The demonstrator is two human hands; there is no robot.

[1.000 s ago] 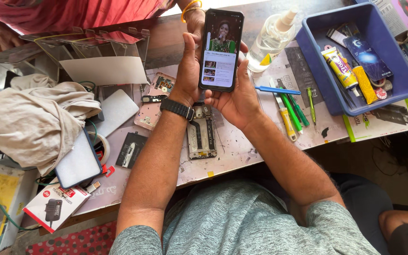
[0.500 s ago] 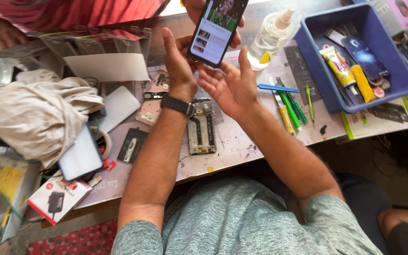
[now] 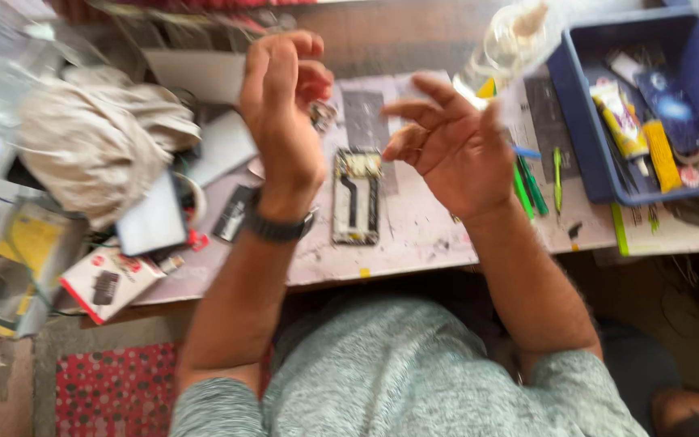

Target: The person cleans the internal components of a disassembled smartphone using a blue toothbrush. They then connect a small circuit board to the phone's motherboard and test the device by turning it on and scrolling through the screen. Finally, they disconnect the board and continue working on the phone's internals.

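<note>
Pale, scuffed work mat [image 3: 414, 235] is seen covering the middle of the bench, and its near edge runs just under both wrists. 2 hands are raised above it, both empty. The left hand [image 3: 285, 113] is held upright with fingers loosely curled, nothing grasped; a dark wristband [image 3: 277, 226] is worn below it. The right hand [image 3: 455, 142] is spread, fingers splayed and released.

Between the 2 forearms an opened phone frame [image 3: 355, 197] is laid flat on the mat, its long side pointing away from the body, apart from both hands. Free mat is left around it on the near side and to its right.

To the right, green plastic pry tools [image 3: 531, 186] are laid beside the right hand, and a blue tray [image 3: 576, 105] holding tubes and small packets is set at the bench's right edge. To the left, room is tight: a crumpled beige cloth [image 3: 99, 137], a white slab-like panel [image 3: 151, 218] and a red-and-white packet [image 3: 107, 283] overhanging the near edge are crowded together. A clear bottle [image 3: 511, 40] is seen blurred at the far side.

Below the bench, a red dotted mat [image 3: 115, 388] is seen on the floor.
</note>
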